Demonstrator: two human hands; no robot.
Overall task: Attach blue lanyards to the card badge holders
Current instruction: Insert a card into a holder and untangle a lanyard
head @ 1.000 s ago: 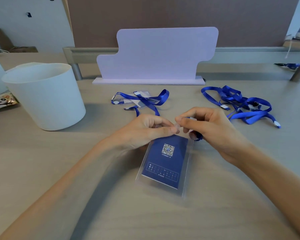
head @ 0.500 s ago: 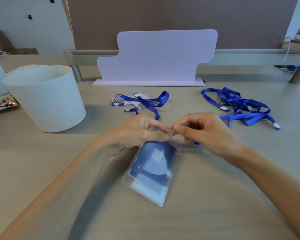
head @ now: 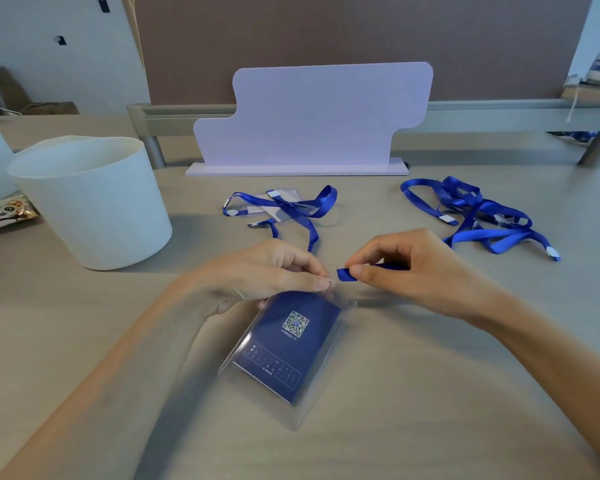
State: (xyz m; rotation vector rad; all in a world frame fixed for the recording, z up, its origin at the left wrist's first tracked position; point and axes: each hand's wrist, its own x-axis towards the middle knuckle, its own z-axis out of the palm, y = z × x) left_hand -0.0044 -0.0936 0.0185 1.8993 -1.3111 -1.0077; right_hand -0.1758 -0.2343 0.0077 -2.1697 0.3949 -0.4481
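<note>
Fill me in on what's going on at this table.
A person's left hand pinches the top edge of a clear badge holder with a blue card inside. The right hand pinches a blue lanyard end just beside that edge; it does not look attached yet. A tangle of loose lanyards lies farther back on the right, and a white tub stands on the left.

— Is there any writing to read here?
— The blue card (head: 284,344) inside the clear badge holder (head: 293,415) carries a white QR code (head: 296,323). There is a short line of white characters just under it and rows of tiny white print lower down, all too small to make out.
— Anything else?
— A snack packet (head: 4,213) at the left edge of the desk (head: 430,410) shows a cartoon panda. Its lettering is blurred.
</note>
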